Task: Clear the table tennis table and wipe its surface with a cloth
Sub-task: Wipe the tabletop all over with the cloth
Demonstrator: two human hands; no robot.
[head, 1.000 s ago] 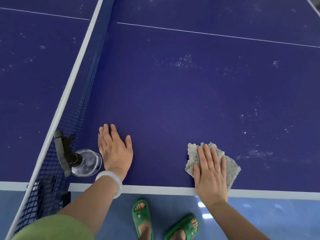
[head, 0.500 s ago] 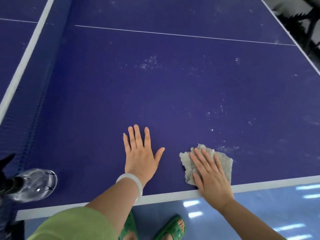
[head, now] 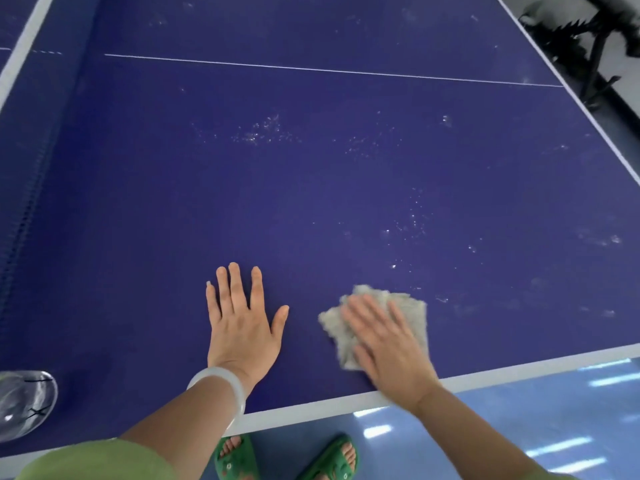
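Since a moment ago, both hands sit further right. I see my right hand (head: 388,344) flat, pressing the cloth (head: 408,306) near the desk (head: 311,185) edge; left hand (head: 242,323) spread flat, empty.

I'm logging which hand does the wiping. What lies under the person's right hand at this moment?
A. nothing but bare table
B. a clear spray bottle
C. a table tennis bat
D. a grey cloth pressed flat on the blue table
D: the right hand lies spread on a grey cloth near the table edge, while the left hand rests flat on bare surface.
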